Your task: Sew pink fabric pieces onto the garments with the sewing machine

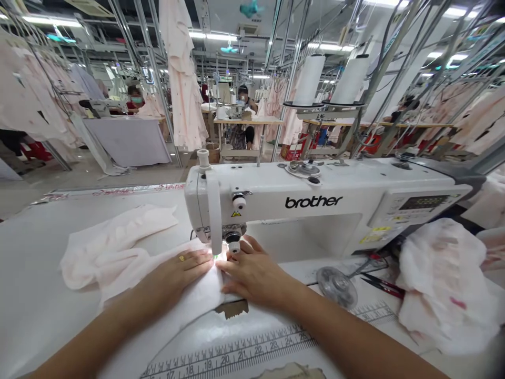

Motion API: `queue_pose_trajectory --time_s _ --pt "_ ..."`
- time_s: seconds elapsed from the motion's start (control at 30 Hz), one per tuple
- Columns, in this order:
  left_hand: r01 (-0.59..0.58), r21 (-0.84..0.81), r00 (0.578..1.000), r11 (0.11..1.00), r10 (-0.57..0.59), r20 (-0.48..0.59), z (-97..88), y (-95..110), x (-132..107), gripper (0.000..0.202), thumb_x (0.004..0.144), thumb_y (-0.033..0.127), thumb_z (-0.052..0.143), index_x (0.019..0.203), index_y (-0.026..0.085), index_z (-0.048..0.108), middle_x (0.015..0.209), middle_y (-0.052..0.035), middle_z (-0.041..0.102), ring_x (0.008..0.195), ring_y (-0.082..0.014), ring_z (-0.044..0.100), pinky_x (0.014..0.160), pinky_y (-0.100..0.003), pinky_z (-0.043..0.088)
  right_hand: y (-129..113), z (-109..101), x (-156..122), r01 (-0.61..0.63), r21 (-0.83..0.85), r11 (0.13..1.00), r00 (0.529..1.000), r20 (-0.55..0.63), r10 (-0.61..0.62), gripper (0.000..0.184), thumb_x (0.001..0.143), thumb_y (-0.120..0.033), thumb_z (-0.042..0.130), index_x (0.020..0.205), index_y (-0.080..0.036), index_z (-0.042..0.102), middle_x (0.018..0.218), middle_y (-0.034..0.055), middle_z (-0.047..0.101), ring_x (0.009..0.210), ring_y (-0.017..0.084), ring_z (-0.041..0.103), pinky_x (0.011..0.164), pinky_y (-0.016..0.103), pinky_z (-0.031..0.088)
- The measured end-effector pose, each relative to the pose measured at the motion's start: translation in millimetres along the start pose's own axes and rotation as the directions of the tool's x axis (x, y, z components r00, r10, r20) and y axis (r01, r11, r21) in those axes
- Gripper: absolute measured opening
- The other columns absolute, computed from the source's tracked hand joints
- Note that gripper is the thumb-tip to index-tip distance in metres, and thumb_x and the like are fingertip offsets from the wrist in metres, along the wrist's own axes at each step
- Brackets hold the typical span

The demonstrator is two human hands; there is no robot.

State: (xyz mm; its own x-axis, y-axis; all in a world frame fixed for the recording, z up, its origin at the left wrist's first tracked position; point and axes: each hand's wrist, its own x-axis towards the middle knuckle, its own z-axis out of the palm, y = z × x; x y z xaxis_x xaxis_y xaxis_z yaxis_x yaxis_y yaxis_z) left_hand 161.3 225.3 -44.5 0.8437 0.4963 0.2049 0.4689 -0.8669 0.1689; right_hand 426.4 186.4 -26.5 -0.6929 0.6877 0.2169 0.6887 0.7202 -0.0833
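Observation:
A pale pink piece of fabric [197, 295] lies under the needle area of a white sewing machine [268, 200], its folds spreading leftward over the table. My left hand [189, 266], with a ring on one finger, rests flat on the fabric just left of the needle, fingers stretched out. On the other side, my right hand [252, 271] is bent close to the presser foot, thumb and forefinger closed on the fabric's edge. The machine's lamp lights the spot between my fingertips. Needle and foot are mostly hidden behind the machine head and my fingers.
A measuring scale [236, 355] runs along the table's front. To the right are a clear round dish [337, 287], dark-handled snips [382, 284] and a bundle of pale fabric [447, 289]. Thread cones [310, 81] stand behind the machine. Other people work at machines farther back.

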Motion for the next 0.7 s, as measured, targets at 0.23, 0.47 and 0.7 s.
queue_pose_trajectory --time_s 0.23,0.47,0.7 --pt "0.104 0.028 0.995 0.994 -0.104 -0.004 6.3 -3.5 5.8 0.054 0.092 0.005 0.037 0.140 0.025 0.050 0.145 -0.0051 0.051 0.134 -0.0213 0.049 0.111 -0.042 0.043 2.3 1.5 0.0 -0.040 0.055 0.998 0.999 -0.008 0.041 0.033 0.098 -0.051 0.053 0.113 -0.023 0.058 0.112 0.0041 0.057 0.108 0.022 0.044 0.108 0.040 0.023" --pt "0.151 0.030 0.988 0.988 -0.152 0.027 2.0 1.3 7.4 0.056 0.089 0.002 0.035 0.139 0.022 0.051 0.140 -0.0059 0.056 0.130 -0.0210 0.053 0.112 -0.043 0.041 8.9 4.0 -1.1 0.009 0.069 0.998 0.995 -0.098 -0.002 0.027 0.100 -0.043 0.053 0.106 -0.019 0.062 0.103 0.0046 0.060 0.103 0.021 0.046 0.109 0.039 0.021" --pt "0.159 0.072 0.987 0.985 -0.160 0.014 -2.6 12.9 8.7 0.052 0.092 0.006 0.035 0.138 0.023 0.051 0.140 -0.0043 0.057 0.132 -0.0204 0.050 0.117 -0.049 0.030 14.7 9.1 0.0 0.019 0.063 0.998 0.987 -0.158 -0.009 0.023 0.099 -0.039 0.056 0.102 -0.019 0.067 0.095 0.0040 0.062 0.098 0.019 0.046 0.106 0.037 0.025"
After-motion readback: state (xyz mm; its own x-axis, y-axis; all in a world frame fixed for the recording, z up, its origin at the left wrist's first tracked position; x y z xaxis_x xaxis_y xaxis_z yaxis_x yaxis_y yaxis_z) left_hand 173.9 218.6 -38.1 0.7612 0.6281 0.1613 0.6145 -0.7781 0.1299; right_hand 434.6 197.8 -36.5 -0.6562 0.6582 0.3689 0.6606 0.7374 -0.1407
